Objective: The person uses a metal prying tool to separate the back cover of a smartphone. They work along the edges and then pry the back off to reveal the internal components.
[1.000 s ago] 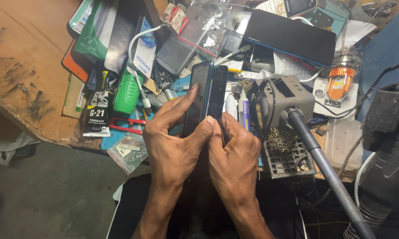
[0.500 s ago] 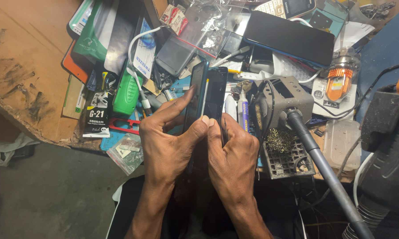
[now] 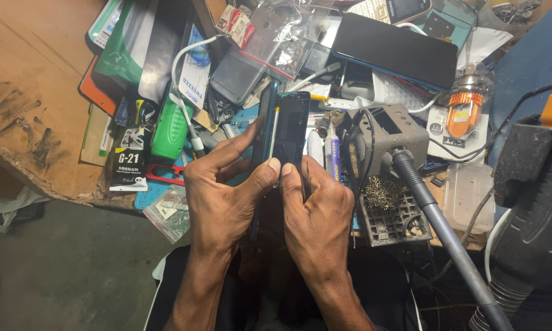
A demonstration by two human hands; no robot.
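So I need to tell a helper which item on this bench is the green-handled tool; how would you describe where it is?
Start at the bare wooden worktop on the left and move right into the clutter. Just left of the dark phone held in both hands lies the green-handled tool, lengthwise beside a black packet. It is the only bright green ribbed grip there, with a white cable across it.

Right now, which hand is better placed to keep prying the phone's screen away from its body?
Probably the right hand: its thumb tip sits on the lifted screen panel of the phone, beside the open seam. The left hand wraps the phone's body from the side, bracing it.
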